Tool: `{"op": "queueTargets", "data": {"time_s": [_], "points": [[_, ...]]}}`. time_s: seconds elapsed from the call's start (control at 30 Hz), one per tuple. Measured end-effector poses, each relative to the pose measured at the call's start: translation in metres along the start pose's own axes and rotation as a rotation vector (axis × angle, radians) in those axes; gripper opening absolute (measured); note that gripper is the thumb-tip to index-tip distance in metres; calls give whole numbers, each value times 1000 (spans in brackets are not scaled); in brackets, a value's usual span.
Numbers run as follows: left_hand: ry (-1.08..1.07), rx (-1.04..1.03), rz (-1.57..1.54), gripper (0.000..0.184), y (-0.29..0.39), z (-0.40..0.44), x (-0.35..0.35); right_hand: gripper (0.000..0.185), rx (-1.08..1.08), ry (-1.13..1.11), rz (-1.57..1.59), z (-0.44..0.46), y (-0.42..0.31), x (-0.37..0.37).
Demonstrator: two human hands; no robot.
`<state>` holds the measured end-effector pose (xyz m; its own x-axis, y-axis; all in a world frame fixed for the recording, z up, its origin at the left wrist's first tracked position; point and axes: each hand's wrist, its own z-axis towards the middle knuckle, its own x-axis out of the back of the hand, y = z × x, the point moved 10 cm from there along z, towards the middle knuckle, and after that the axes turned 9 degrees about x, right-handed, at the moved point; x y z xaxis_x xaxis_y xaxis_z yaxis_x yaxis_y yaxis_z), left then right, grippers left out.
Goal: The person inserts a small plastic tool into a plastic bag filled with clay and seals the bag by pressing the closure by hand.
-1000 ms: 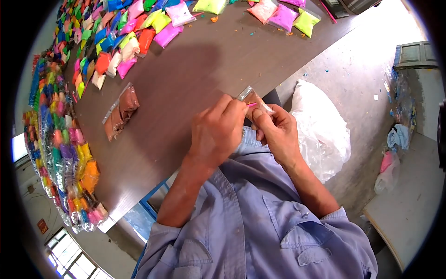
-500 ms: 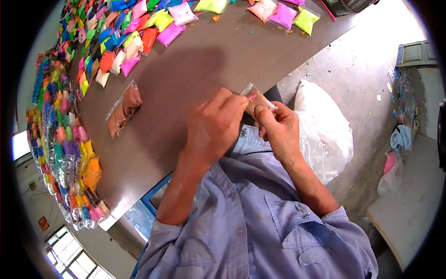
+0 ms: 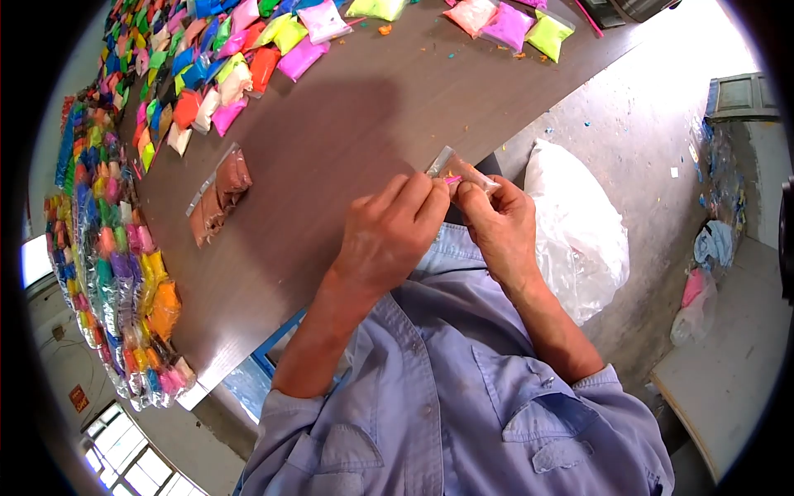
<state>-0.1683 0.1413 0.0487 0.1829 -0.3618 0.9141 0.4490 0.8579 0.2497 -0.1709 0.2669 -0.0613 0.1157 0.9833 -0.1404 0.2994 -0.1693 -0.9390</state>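
A small clear plastic bag (image 3: pixel 475 175) with brown, clay-like stuff inside is pinched between the thumb and fingers of my right hand (image 3: pixel 501 221). Its clear end flap points up and away from me. My left hand (image 3: pixel 390 225) is closed at the bag's left side, fingertips together on a short pink stick (image 3: pixel 452 178) that lies against the bag. Most of the stick is hidden by my fingers. Left of my hands, a larger clear pack of brown clay (image 3: pixel 222 195) lies on the dark table (image 3: pixel 281 248).
Many small colourful packets (image 3: pixel 203 74) are heaped at the table's far left. Long clear bags of coloured packets (image 3: pixel 124 273) line the left edge. Several packets (image 3: pixel 506 26) lie at the far side. A big white plastic bag (image 3: pixel 575 231) stands on the floor to the right.
My left hand, blurred before, is now sharper and slightly closer to the right hand. More of the pink stick shows beside the fingertips. The right hand keeps its hold on the bag.
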Motion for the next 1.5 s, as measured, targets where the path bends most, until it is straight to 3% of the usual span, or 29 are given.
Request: {"op": "queueTargets", "data": {"time_s": [0.23, 0.4, 0.5, 0.67, 0.97, 1.03, 1.3, 1.5], "points": [[5, 38, -10, 11, -8, -8, 1, 27, -27, -18, 34, -2, 4, -2], [33, 214, -221, 19, -28, -8, 4, 28, -45, -22, 89, -7, 14, -3], [21, 173, -254, 20, -13, -18, 5, 32, -44, -43, 87, -9, 16, -7], [108, 149, -176, 23, -17, -21, -3, 33, -255, -8, 378, -18, 21, -16], [213, 212, -75, 21, -31, -14, 5, 28, -296, 101, 424, -23, 13, -18], [147, 128, -90, 22, -13, -18, 0, 27, -295, 72, 454, -23, 13, -19], [198, 148, -128, 14, -27, -6, 0, 26, -307, 63, 478, -21, 10, -25], [194, 402, -460, 8, -53, -13, -4, 26, -293, 51, 426, -21, 18, -21]]}}
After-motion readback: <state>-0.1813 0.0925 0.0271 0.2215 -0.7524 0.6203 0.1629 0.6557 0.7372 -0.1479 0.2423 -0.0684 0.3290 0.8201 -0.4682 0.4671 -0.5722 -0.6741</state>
